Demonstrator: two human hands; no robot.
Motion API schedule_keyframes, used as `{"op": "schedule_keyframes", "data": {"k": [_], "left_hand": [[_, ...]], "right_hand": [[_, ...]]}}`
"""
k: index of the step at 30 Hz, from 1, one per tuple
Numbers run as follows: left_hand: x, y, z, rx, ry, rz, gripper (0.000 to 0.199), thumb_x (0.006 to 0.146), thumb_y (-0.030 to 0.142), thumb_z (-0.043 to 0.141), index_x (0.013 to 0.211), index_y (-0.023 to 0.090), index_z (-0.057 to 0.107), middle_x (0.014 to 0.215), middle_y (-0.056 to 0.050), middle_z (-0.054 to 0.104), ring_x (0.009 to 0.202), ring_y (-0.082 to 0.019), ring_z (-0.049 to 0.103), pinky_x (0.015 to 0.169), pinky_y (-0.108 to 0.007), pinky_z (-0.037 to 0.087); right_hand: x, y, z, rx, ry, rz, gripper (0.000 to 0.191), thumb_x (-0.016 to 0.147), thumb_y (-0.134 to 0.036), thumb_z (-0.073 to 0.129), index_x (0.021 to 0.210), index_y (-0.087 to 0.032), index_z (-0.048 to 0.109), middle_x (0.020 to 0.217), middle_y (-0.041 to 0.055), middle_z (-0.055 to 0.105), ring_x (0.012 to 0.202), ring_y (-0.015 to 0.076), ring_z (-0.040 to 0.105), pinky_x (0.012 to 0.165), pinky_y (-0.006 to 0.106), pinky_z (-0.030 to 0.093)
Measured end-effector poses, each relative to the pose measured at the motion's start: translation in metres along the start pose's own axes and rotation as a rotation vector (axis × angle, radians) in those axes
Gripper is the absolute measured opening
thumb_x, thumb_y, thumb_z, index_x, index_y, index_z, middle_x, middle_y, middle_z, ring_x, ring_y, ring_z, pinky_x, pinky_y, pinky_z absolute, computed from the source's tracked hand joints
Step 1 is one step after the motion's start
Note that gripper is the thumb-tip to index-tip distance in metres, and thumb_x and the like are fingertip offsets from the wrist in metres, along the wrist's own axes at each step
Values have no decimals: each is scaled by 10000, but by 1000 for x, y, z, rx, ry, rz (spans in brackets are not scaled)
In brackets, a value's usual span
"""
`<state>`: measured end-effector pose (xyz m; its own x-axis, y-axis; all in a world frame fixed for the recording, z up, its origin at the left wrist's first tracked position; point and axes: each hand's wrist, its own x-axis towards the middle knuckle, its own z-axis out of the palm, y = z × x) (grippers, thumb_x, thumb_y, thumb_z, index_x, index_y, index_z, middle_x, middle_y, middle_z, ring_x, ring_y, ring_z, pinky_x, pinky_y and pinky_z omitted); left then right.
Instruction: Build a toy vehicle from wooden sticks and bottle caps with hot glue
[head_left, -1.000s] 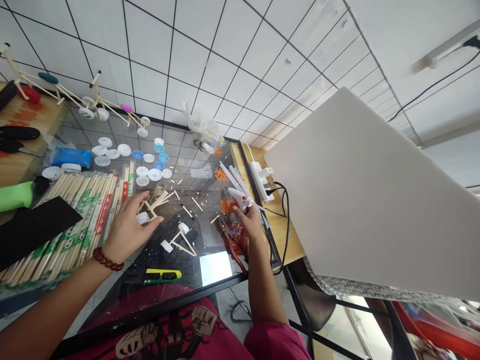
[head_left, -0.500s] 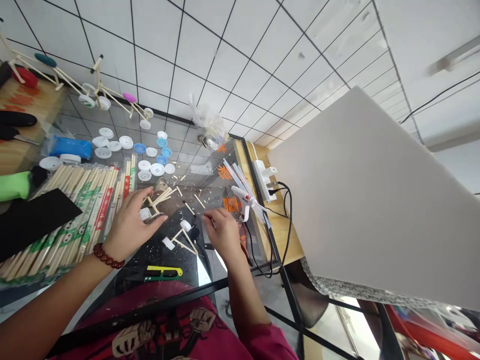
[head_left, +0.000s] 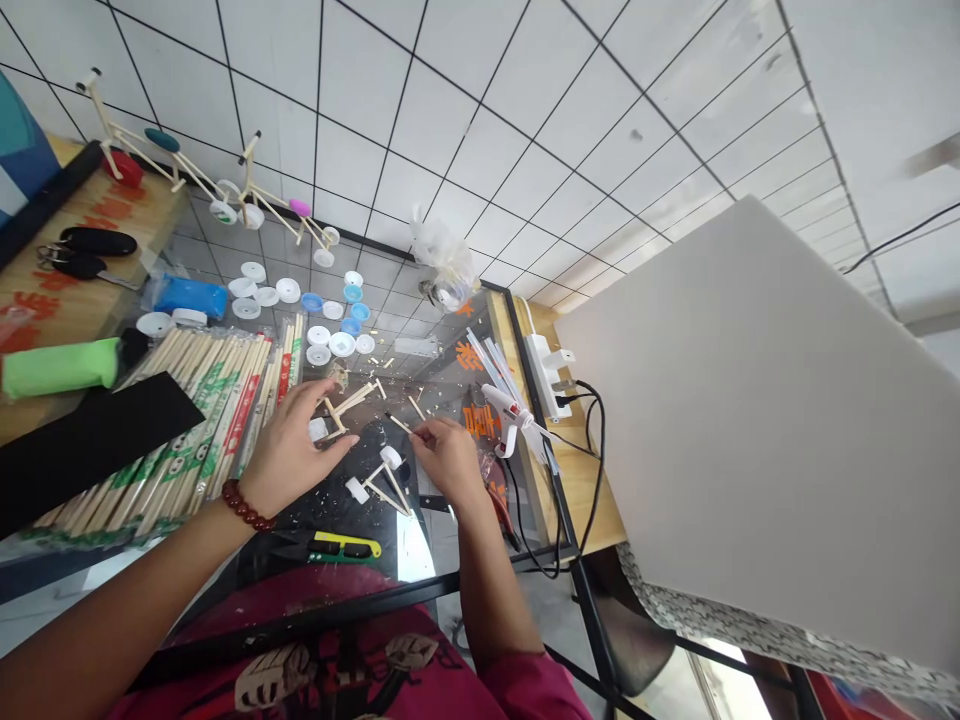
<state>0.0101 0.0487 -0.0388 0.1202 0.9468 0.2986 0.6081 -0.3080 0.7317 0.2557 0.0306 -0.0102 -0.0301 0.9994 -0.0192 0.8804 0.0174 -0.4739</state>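
My left hand (head_left: 296,447) holds a small wooden stick frame (head_left: 349,402) across its ends, between thumb and index finger. A white cap (head_left: 318,429) sits beside the frame, partly behind the fingers. My right hand (head_left: 448,462) pinches the near end of a short black-tipped stick (head_left: 398,422), which points left. Just below lies another stick frame (head_left: 388,488) with two white caps as wheels. A short loose stick (head_left: 417,408) lies above my right fingers.
Wrapped chopsticks (head_left: 187,430) and black sheet (head_left: 112,440) lie left. White and blue caps (head_left: 342,344) are farther back. Yellow-green snips (head_left: 345,547) lie near the front edge; a glue gun (head_left: 510,415) with its cable and a power strip (head_left: 546,375) are right.
My right hand has closed on the black-tipped stick that lay on the table. My left hand keeps its hold on the frame. The whole view has shifted slightly.
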Motion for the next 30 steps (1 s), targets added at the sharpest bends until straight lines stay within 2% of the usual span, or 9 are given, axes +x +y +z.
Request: {"op": "schedule_keyframes", "data": {"k": [3, 6, 10, 15, 20, 30], "left_hand": [[0, 0, 0, -11, 7, 0, 579, 880, 380, 705, 1402, 203, 527, 1365, -120, 642, 1300, -354, 630, 1098, -524, 559], [-1, -1, 1, -30, 4, -16, 614, 860, 400, 738, 1412, 225, 532, 1373, -135, 641, 1275, -346, 648, 1047, -501, 587], [-1, -2, 2, -35, 29, 15, 601, 853, 359, 744, 1400, 211, 545, 1350, -139, 656, 1241, -329, 665, 1037, -476, 587], [-1, -3, 5, -28, 54, 25, 570, 846, 350, 748, 1368, 208, 569, 1343, -141, 665, 1274, -343, 645, 1066, -497, 565], [-1, -1, 4, -36, 72, 23, 568, 836, 335, 757, 1356, 195, 577, 1351, -147, 668, 1278, -339, 648, 1083, -499, 560], [-1, 0, 4, -43, 85, 44, 578, 840, 336, 761, 1364, 188, 568, 1350, -150, 669, 1278, -331, 651, 1080, -488, 567]], "right_hand": [[0, -3, -5, 81, 140, 13, 114, 870, -194, 671, 798, -211, 758, 818, 38, 764, 784, 190, 694, 774, 295, 509], [2, -16, -12, 268, 307, -16, 122, 889, -287, 671, 855, -202, 751, 755, 5, 754, 696, 162, 671, 709, 275, 527], [9, -45, -15, 336, 477, -222, 137, 918, -245, 650, 980, -205, 767, 815, 16, 779, 714, 152, 691, 719, 280, 558], [12, -66, -9, 286, 553, -395, 145, 952, -191, 634, 986, -217, 772, 886, 49, 795, 796, 170, 733, 757, 309, 594], [11, -69, -5, 205, 646, -444, 137, 953, -177, 644, 1003, -213, 766, 878, 53, 792, 789, 176, 734, 763, 328, 603], [15, -75, -5, 68, 676, -512, 125, 952, -159, 640, 978, -213, 750, 834, 37, 788, 745, 172, 712, 727, 319, 567]]}}
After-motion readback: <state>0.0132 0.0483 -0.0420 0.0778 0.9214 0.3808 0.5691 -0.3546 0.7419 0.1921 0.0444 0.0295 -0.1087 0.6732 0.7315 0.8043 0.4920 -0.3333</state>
